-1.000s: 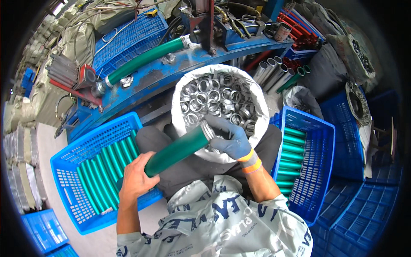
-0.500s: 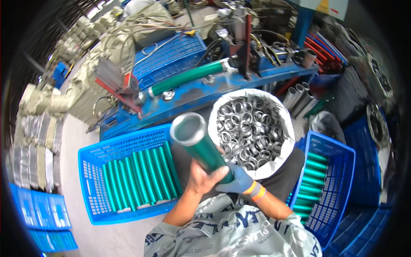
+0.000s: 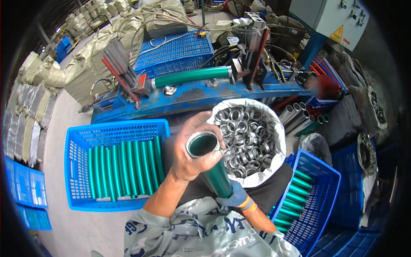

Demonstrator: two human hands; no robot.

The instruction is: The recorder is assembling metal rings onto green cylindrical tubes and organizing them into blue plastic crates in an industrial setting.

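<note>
A green metal tube (image 3: 217, 176) stands tilted in front of me, its mouth facing up toward me. Around that mouth sits a silvery metal ring (image 3: 200, 134). My bare left hand (image 3: 185, 159) is closed about the ringed upper end, thumb on the near side and fingers curled round the far side. Lower down, my right hand (image 3: 235, 197), in a blue-grey glove with an orange cuff, grips the bottom end; part of its fingers is hidden behind the tube. Just beyond the tube, a white sack (image 3: 279, 143) holds many loose metal rings (image 3: 242, 137).
At my left, a blue crate (image 3: 72, 171) holds a row of green tubes; another blue crate (image 3: 334, 192) with tubes stands right. Ahead runs a blue machine bench (image 3: 188, 100) with a green tube (image 3: 192, 76) clamped across it. Bare tubes (image 3: 295, 113) lie beyond the sack.
My left hand has slid up from the tube's lower part to its mouth. The tube's upper end has come down and nearer, while the right hand stays at the bottom end. The view has shifted.
</note>
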